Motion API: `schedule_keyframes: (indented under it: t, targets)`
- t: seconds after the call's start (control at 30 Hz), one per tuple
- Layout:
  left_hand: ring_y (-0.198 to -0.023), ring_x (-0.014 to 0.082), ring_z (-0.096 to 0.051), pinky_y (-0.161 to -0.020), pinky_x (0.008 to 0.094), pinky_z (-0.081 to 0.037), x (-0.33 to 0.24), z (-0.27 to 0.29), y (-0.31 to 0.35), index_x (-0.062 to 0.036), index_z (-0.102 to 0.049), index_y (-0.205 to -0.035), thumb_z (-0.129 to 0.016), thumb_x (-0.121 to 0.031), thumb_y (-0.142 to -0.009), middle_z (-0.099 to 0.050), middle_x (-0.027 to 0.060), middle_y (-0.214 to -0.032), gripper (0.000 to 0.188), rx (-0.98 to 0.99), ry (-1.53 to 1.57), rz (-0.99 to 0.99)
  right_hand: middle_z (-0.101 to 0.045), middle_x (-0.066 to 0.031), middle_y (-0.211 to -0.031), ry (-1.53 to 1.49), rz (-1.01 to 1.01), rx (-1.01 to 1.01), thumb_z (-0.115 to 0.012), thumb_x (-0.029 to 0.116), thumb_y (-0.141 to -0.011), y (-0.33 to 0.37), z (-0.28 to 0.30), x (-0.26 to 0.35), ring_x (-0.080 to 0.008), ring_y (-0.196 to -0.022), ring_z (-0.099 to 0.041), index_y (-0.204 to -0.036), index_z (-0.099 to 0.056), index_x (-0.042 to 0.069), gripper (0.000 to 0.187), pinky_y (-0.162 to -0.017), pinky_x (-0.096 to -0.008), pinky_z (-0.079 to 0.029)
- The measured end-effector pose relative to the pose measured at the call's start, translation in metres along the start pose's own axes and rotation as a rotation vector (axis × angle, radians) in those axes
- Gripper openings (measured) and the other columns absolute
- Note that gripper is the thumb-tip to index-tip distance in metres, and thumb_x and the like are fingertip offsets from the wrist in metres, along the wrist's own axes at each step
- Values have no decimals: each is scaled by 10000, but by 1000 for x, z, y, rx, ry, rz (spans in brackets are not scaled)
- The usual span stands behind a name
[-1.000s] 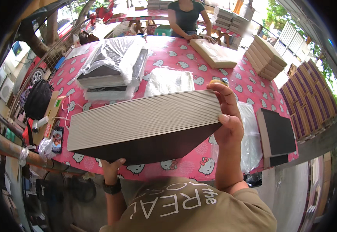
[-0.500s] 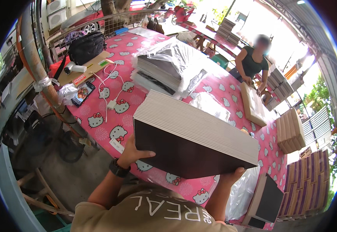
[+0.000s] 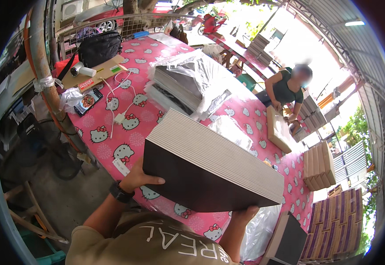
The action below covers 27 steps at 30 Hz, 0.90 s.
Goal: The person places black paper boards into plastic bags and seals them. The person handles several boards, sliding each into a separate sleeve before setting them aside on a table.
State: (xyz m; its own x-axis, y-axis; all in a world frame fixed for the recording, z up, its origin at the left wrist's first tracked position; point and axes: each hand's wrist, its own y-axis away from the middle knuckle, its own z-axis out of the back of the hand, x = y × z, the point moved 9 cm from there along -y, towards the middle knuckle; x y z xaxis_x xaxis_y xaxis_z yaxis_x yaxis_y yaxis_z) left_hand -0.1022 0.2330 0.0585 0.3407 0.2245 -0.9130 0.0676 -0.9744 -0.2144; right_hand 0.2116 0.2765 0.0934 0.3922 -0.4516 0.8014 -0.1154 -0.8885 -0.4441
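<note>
A thick stack of black-faced boards (image 3: 201, 183) is held tilted above the near part of the table, its many pale edges facing up and away from me. At its left end my left hand (image 3: 140, 179) grips it, thumb lying over the black face and fingers hidden behind. Beneath the lower right corner my right hand (image 3: 245, 215) supports the stack, with its fingers partly covered. Past the boards lies another stack of dark sheets (image 3: 168, 76) under clear plastic wrap (image 3: 203, 73). A further black-topped stack (image 3: 292, 238) rests at the table's right corner.
The pink patterned table (image 3: 126, 130) carries a phone (image 3: 87, 102), a white cable (image 3: 119, 118), a heat-gun-like tool (image 3: 83, 70) and a black bag (image 3: 99, 52). A co-worker (image 3: 289, 86) handles a brown carton (image 3: 280, 131) across the table. A rusty post (image 3: 53, 101) stands left; stacked cartons (image 3: 333, 225) stand right.
My view has tilted and shifted, so most of the scene sits further left in the picture. Both hands keep their grip on the boards, which stay held above the table.
</note>
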Motion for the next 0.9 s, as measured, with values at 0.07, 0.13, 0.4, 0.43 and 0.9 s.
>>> schedule_keyframes:
  t: [0.07,0.13,0.4,0.43,0.9]
  targets:
    - [-1027,151,-448,-878,300,-364,1,3,1,-23,-373,-1204,-738,-31,-561,-489,56,-1100,739,-42,-14,-32,-452,-111,-1130,61,55,-43,-707,492,-606,-2,-12,12,-228,-1016,-484,-1197,-338,-14,861,-833,-333,-440]
    - [-1058,155,-429,-894,305,-354,4,8,5,-27,-337,-1237,-742,-31,-555,-467,62,-1137,794,-109,-17,-75,-447,-111,-1138,95,74,-53,-709,490,-605,-2,-14,15,-226,-1019,-482,-1201,-335,-11,864,-836,-330,-437]
    - [-1110,169,-394,-933,310,-315,6,-1,-1,-43,-248,-1301,-752,-49,-559,-430,78,-1197,897,-9,-65,-9,-501,-111,-1116,-139,-5,89,-666,504,-643,-6,26,-20,-271,-1052,-476,-1187,-393,32,770,-865,-407,-435]
    - [-1116,171,-389,-937,310,-309,5,-2,-2,-44,-236,-1308,-750,-51,-565,-424,81,-1205,904,4,-57,-17,-496,-107,-1117,-148,-34,68,-691,488,-617,-7,24,-21,-267,-1034,-486,-1189,-388,30,793,-859,-403,-442]
    - [-1081,159,-411,-921,298,-322,13,3,-2,-26,-273,-1273,-743,-48,-583,-446,70,-1164,836,56,-108,48,-481,-109,-1092,34,-5,-30,-676,507,-630,-3,5,-5,-234,-974,-511,-1167,-384,2,793,-824,-356,-450]
